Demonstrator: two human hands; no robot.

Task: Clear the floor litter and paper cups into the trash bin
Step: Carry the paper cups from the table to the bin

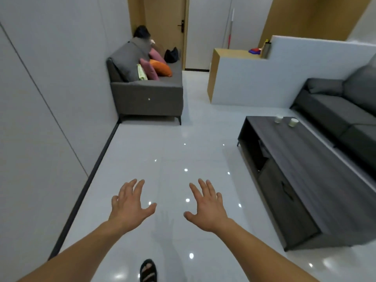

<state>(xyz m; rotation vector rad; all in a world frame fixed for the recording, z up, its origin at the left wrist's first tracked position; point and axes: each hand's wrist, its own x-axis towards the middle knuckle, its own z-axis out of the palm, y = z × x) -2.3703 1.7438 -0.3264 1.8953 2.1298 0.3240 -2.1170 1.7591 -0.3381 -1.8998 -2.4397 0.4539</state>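
Observation:
Two white paper cups stand at the far end of the dark coffee table, one to the left of the other. My left hand and my right hand are stretched out over the glossy white floor, palms down, fingers spread, holding nothing. Both hands are well short of the cups. No trash bin and no floor litter show in this view.
A grey sofa with coloured cushions and a seated person is at the far left by a door. A dark sofa lies behind the table at right. A white partition stands beyond. My sandalled foot is below.

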